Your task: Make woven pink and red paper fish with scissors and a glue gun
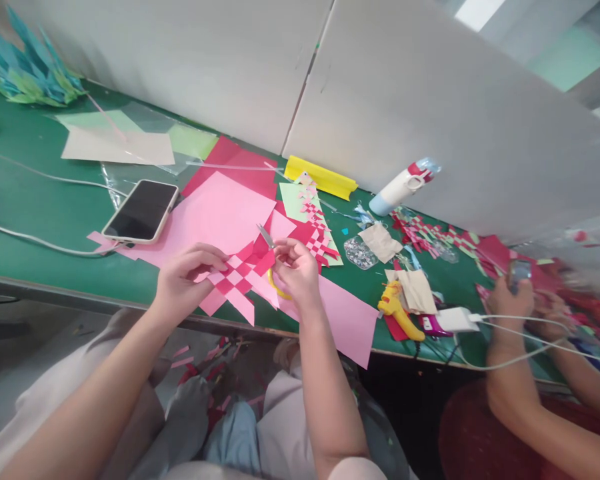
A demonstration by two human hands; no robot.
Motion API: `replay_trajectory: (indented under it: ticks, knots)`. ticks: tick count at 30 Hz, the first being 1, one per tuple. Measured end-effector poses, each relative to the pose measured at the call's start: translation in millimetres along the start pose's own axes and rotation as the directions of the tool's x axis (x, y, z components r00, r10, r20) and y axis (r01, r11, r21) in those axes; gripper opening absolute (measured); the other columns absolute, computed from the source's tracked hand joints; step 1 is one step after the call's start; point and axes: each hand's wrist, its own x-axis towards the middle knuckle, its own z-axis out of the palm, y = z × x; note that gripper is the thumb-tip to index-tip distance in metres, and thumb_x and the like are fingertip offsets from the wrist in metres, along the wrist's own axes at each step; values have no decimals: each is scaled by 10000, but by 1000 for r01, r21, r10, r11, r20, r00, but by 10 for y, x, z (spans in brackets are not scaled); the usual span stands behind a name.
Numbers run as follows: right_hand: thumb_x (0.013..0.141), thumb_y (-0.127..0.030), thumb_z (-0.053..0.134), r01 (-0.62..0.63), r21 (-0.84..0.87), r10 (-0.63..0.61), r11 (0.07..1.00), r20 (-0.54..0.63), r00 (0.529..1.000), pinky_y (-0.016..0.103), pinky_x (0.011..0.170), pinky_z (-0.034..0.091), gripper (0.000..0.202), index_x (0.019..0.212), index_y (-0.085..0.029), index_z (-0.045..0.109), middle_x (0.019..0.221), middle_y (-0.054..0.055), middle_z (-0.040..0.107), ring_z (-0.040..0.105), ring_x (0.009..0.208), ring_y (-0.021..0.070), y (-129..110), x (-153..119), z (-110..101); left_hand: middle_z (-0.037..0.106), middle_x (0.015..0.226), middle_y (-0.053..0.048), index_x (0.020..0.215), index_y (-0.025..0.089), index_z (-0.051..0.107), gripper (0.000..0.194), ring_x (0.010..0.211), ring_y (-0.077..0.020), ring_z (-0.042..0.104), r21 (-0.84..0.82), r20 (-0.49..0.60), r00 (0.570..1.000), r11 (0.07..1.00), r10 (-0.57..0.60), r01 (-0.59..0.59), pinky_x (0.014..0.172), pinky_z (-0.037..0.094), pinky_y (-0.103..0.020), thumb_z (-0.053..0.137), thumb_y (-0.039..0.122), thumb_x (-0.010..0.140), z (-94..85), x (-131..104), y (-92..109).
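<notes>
A piece of woven paper (237,272), checkered pink and red with loose strip ends, is held just above the near edge of the green table (35,213). Its left side is pinched between thumb and fingers by the left hand (186,275). Scissors (265,235) with a yellow handle are held in the right hand (297,270), fingers curled, blades pointed up and away; whether the paper is also gripped there cannot be told. A pink sheet (215,207) is spread beyond the hands, with a phone (143,210) resting at its left. To the right, a yellow glue gun (397,310) and a bottle (400,188) are seen.
</notes>
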Motion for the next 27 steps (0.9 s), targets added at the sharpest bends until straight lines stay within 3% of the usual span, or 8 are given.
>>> replay_trajectory:
  ticks: [5,8,14,17,19,23,25,27]
  knots:
    - [746,-467,734,-181,139,167,974,104,980,202,419,355,301,876,-201,680,582,-34,588,481,449,74,20,-12,-19,668,875,-32,764,210,695,348,831,-149,643,111,-33,991,986,132,-127,629,512,-238,496,-20,594,23,-32,-7]
    - [815,-573,620,-207,128,190,970,130,973,201,386,314,399,783,-178,672,554,-1,613,486,429,81,-25,-41,-21,659,881,-20,781,215,688,409,838,-144,637,120,-37,986,981,161,-156,625,493,-235,458,-49,569,20,-32,-22]
    - [753,-501,730,-220,33,210,975,186,960,190,401,312,334,704,-175,676,527,-12,601,465,438,67,-74,-63,-43,670,867,-16,772,215,684,410,825,-141,635,105,-8,989,984,146,-144,620,488,-232,456,-55,565,10,-43,-16]
    - [725,-452,769,-227,80,211,971,177,961,187,411,332,287,714,-183,670,578,-3,647,469,455,64,-57,-57,-39,691,881,-15,812,215,687,343,849,-148,649,39,-31,999,999,14,-13,682,521,-241,536,-17,611,20,-44,-22]
    - [726,-441,771,-224,119,204,967,158,966,185,399,324,287,693,-181,656,595,4,663,454,442,56,-43,-49,-31,702,893,-13,940,220,679,318,830,-144,661,-102,-59,981,979,-184,178,706,545,-249,608,61,674,30,-31,-31]
    - [717,-453,772,-221,155,211,963,79,974,186,375,309,317,655,-179,626,559,-14,627,424,409,49,-20,-32,-10,684,759,-5,1099,196,627,312,661,-136,660,-397,85,822,738,-562,546,626,576,-280,580,357,835,59,13,-10]
    - [713,-458,773,-219,155,212,963,59,976,189,378,318,325,647,-179,620,550,-20,613,425,406,50,-16,-28,7,690,752,-14,1067,176,628,366,668,-152,673,-402,160,783,685,-601,608,634,586,-291,625,446,818,81,26,19]
    - [708,-456,776,-222,149,216,964,55,975,191,387,332,325,642,-180,619,552,-23,608,430,413,50,-21,-29,27,712,811,-24,1009,172,638,392,722,-155,685,-360,186,782,700,-594,617,656,584,-264,768,400,717,104,29,40]
